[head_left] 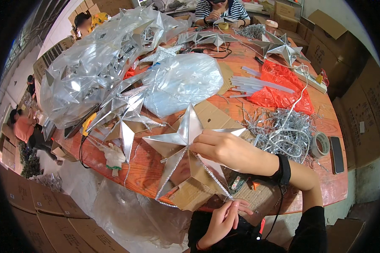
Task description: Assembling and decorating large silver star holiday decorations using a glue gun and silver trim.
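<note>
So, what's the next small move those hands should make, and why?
Perhaps press the beaded strip down along the lower-right point of the silver star with the right fingers: the strip runs toward that tip, where the left fingers are, and the right fingers sit near the star's centre.

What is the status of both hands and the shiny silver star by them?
Right hand on star, right side. Left hand at lower-right tip. Brown cardboard sheet beneath.

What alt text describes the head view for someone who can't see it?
A silver star sits over a reddish table, a person's right hand at its middle and left hand at its lower right tip, where a beaded strand runs. Nearby are clear plastic bags, more stars and tinsel.
</note>
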`<action>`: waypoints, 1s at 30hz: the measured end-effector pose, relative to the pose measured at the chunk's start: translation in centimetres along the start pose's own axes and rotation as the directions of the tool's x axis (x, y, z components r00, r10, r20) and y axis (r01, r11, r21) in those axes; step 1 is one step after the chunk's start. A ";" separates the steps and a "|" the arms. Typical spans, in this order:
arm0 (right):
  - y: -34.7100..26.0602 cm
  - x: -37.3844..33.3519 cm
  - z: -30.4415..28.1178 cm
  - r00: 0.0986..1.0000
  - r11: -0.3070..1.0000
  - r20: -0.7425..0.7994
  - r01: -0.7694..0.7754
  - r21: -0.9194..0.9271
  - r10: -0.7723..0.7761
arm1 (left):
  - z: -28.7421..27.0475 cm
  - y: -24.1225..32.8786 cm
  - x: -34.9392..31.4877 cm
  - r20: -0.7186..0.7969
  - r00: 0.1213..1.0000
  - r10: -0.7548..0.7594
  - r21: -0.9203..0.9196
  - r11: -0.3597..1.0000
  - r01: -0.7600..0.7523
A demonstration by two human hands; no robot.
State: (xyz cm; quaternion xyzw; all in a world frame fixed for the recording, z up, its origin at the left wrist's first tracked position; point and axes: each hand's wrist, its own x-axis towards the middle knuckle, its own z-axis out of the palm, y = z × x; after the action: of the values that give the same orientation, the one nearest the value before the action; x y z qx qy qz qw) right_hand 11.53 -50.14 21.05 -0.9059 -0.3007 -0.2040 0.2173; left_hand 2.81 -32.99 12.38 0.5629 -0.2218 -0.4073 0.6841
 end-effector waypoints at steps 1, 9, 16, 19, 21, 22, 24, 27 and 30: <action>0.0 0.1 0.1 1.000 1.000 -0.001 0.005 0.007 -0.005 | -0.1 0.0 -0.1 -0.011 1.000 -0.006 -0.002 1.000 0.006; -0.2 0.6 0.4 1.000 1.000 -0.005 0.020 0.019 -0.020 | -0.2 0.0 -0.2 -0.054 0.998 -0.025 -0.055 0.998 0.022; -0.6 0.0 -0.9 0.998 0.995 -0.004 -0.064 0.070 0.064 | 0.0 0.5 -0.3 -0.016 0.999 -0.048 -0.082 0.996 0.047; -1.2 0.1 -1.4 0.992 0.990 -0.042 -0.113 0.090 0.117 | -0.8 1.4 -1.5 0.002 0.999 -0.048 0.079 0.996 0.048; -0.9 -0.2 -2.1 0.987 0.987 -0.057 -0.149 0.054 0.152 | -1.2 1.4 -2.4 -0.008 0.995 -0.099 0.171 0.980 0.099; -0.6 -0.4 -2.6 0.986 0.988 -0.062 -0.154 0.025 0.156 | -2.5 0.2 -3.1 0.045 0.979 -0.201 0.256 0.949 0.183; 0.3 -0.9 -3.1 0.980 0.983 -0.076 -0.184 0.024 0.185 | -3.2 -0.9 -5.0 0.006 0.989 -0.147 0.230 0.963 0.142; 1.6 -4.6 -4.0 0.942 0.930 -0.064 -0.335 -0.152 0.329 | -2.2 0.2 -4.8 0.071 0.997 -0.025 0.083 0.996 0.019; 1.6 -4.4 -3.3 0.905 0.909 0.087 -0.417 -0.023 0.417 | -3.6 0.5 -6.2 0.073 0.988 -0.134 0.110 0.986 0.126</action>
State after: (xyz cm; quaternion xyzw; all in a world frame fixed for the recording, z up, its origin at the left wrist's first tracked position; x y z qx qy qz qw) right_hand 8.51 -55.00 21.10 -0.9579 -0.1093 -0.1127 0.2403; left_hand 2.17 -25.87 12.82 0.5947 -0.2332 -0.4611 0.6160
